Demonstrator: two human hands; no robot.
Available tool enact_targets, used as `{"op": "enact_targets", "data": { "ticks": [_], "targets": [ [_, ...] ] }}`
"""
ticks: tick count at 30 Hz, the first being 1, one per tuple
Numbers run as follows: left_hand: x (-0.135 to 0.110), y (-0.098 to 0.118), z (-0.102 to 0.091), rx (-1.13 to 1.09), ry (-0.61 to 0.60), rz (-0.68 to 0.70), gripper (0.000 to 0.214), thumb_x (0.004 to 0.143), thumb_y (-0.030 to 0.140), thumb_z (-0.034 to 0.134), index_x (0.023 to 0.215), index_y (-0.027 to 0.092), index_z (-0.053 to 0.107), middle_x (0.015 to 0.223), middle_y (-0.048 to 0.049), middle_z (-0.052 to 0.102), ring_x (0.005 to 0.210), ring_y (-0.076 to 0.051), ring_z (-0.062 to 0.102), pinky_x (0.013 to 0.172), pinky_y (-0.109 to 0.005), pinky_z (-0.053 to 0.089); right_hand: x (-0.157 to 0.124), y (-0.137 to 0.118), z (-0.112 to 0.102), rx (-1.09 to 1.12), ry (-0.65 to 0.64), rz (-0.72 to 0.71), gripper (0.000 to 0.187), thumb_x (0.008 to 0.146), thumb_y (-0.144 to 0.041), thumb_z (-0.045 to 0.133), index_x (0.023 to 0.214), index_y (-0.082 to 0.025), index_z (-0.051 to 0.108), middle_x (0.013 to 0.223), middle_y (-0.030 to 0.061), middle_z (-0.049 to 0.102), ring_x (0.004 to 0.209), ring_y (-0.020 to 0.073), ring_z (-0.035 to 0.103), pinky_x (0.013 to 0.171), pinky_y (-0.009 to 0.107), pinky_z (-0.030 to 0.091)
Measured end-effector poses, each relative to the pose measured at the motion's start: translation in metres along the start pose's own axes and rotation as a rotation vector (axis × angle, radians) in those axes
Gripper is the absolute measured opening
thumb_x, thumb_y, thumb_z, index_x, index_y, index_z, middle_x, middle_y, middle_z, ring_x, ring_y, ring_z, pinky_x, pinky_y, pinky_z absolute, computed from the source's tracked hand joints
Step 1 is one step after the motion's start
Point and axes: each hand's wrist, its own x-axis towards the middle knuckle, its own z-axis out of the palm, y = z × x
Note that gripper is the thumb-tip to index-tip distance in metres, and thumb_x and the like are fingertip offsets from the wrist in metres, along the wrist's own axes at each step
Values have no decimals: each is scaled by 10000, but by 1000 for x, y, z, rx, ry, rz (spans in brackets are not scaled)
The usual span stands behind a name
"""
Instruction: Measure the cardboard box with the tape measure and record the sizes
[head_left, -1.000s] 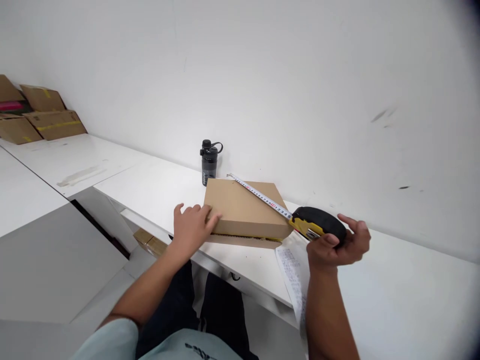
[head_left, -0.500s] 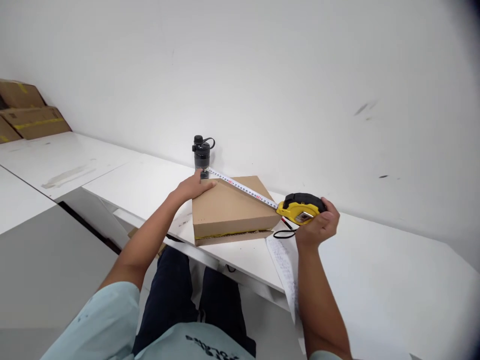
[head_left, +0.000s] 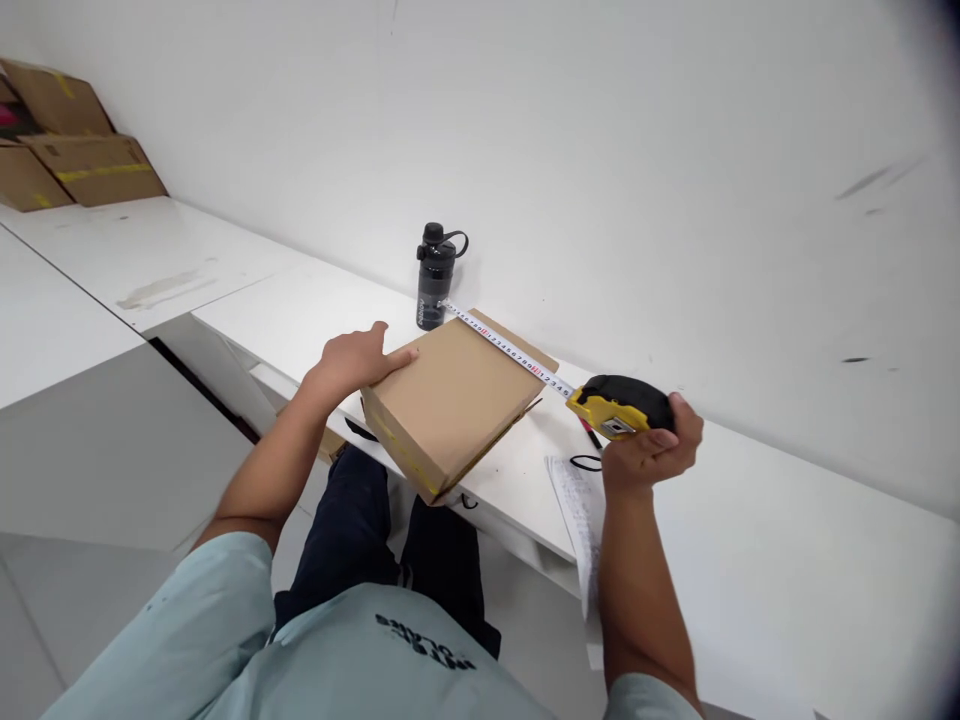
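Observation:
My right hand (head_left: 656, 445) grips a yellow and black tape measure (head_left: 619, 405) to the right of the cardboard box. Its white blade (head_left: 514, 352) is drawn out across the far part of the box, with the free end near the bottle. My left hand (head_left: 356, 362) holds the left side of the closed cardboard box (head_left: 457, 395), the thumb lying along its top. Some of the left fingers are hidden behind the box edge. The box sits turned at an angle, one corner jutting over the table's front edge.
A dark water bottle (head_left: 435, 280) stands by the wall behind the box. A written sheet of paper (head_left: 577, 515) hangs over the table's front edge, with a pen (head_left: 591, 432) near it. Several taped cartons (head_left: 97, 165) are stacked far left on the white table (head_left: 292, 285).
The box has turned, its near corner swinging out past the table edge. My left hand has pulled back from the blade's end. The tape remains extended, and the view has shifted.

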Motion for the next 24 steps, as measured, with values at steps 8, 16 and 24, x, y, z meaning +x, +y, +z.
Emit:
{"op": "enact_targets", "data": {
  "ticks": [8, 16, 24],
  "targets": [
    [23, 8, 6, -278, -108, 291, 1332, 748, 850, 679, 1742, 233, 42, 1763, -184, 289, 1578, -388, 400, 1252, -491, 380, 8, 5, -2, -46, 77, 263, 662, 1020, -710, 328, 1206, -171, 665, 1066, 163, 674, 833, 283, 669, 850, 552, 587],
    [75, 21, 35, -978, -454, 492, 1128, 688, 579, 917, 1652, 268, 420, 1588, -162, 572, 1357, -412, 644, 1094, -505, 576, 27, 11, -4, 96, 218, 345, 483, 1024, -627, 396, 1322, -248, 434, 916, 79, 588, 890, 301, 645, 998, 611, 520],
    [68, 16, 38, -1107, -514, 473, 967, 742, 486, 934, 1595, 312, 513, 1521, -103, 647, 1326, -383, 674, 1052, -478, 616, 22, 19, -2, 199, 225, 576, 524, 1008, -635, 389, 1254, -179, 471, 966, 110, 559, 984, 311, 644, 1005, 571, 537]
  ]
}}
